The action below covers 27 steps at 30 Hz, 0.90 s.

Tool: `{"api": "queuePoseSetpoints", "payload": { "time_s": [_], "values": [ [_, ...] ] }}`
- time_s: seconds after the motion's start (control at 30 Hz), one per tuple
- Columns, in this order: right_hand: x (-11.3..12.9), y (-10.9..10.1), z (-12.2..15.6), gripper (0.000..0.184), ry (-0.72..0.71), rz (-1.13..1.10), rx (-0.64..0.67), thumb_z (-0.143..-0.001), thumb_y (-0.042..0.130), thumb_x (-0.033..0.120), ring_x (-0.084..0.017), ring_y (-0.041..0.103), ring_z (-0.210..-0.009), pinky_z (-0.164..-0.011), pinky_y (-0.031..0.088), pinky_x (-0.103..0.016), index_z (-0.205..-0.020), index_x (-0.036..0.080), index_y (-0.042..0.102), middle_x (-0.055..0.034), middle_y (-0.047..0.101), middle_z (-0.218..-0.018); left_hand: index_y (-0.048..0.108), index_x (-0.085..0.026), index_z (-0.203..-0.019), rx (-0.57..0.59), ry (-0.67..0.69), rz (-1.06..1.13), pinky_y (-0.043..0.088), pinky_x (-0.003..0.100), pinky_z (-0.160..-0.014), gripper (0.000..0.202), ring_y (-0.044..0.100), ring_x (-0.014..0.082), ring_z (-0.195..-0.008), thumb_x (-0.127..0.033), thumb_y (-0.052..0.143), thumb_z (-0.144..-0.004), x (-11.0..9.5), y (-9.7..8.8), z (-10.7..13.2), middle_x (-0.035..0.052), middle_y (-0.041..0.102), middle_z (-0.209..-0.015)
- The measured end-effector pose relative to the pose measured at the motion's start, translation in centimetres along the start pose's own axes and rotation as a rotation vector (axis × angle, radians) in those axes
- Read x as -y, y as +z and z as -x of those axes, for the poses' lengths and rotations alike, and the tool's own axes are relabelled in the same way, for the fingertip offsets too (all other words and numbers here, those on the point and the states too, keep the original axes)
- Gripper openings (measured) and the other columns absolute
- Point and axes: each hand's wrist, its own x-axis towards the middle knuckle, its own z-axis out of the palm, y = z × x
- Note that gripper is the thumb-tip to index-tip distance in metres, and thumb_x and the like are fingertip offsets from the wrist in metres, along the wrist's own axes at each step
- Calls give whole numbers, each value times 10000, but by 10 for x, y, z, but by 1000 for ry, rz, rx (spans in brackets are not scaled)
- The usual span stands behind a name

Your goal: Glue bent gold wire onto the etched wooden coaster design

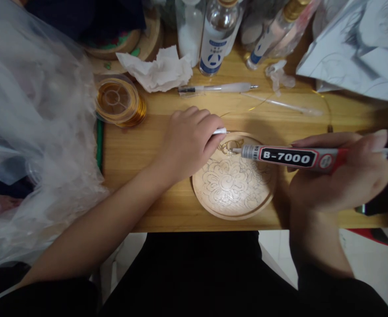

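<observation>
A round wooden plate (230,185) with a flower pattern drawn in dark lines lies near the table's front edge. Gold wire (230,146) is shaped into curls at the plate's upper part. My right hand (342,171) is closed around a tube of B-7000 glue (288,157), held almost level above the plate's right side. Its thin nozzle points left at the gold wire. My left hand (195,141) is closed at the plate's upper left, with a thin white pen-like tool (219,131) poking out between the fingers. Most of that tool is hidden.
Behind the plate lie a clear pen (220,88), a thin clear stick (282,105) and crumpled tissue (160,70). A spool of gold wire (121,101) sits left. Bottles (218,39) stand at the back. Plastic sheeting (38,110) covers the left; drawn papers (362,53) lean at right.
</observation>
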Motion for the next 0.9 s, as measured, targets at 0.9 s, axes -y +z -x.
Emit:
{"api": "queuePoseSetpoints", "payload": {
  "time_s": [0.9],
  "values": [
    [2, 1, -1, 576, 25, 23, -65, -1007, 356, 228, -51, 472, -398, -419, 265, -278, -528, 187, 673, 32, 551, -432, 644, -203, -913, 1, 5, 4, 399, 359, -743, 151, 591, 212, -846, -296, 535, -960, 1, 0, 0, 29, 642, -805]
  ]
}}
